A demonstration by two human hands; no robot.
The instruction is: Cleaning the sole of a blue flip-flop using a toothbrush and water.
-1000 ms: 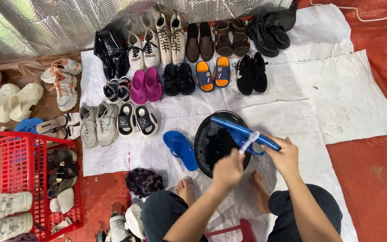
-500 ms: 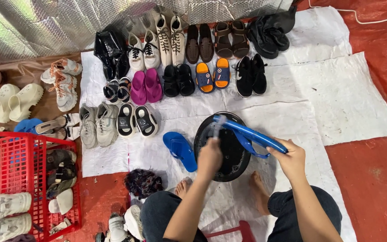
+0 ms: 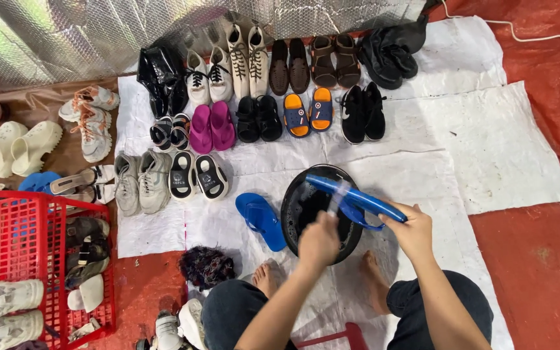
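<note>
A blue flip-flop [image 3: 358, 199] is held by its heel end in the right hand [image 3: 415, 232], whose fingers are closed around it, so that the sandal lies tilted across the 2 o'clock rim of a black basin [image 3: 293, 214]. The left hand [image 3: 319, 241] is clenched over the basin, at about 5 o'clock within it, and is closed on a small brush [image 3: 336, 202] (its pale head is blurred, so its exact shape cannot be told) that is pressed against the flip-flop's sole. The basin is set on a white sheet [image 3: 487, 149] spread over a red floor covering [image 3: 552, 259], between the person's bare feet, which are seen at 6 o'clock of it. The matching blue flip-flop [image 3: 260, 220] is laid on the sheet just beside the basin, at its 9 o'clock. A dark scrubbing cloth or pad [image 3: 207, 266] is seen near it, at 7 o'clock. Toward 12 o'clock, pairs of shoes are lined up in rows on the sheet: magenta slides [image 3: 211, 126], orange-and-blue sandals [image 3: 309, 113], black sneakers [image 3: 363, 111] and black-and-white slides [image 3: 197, 175] among them. A red plastic basket [image 3: 14, 253] holding more footwear is placed well apart, at 9 o'clock, by the frame's edge.
</note>
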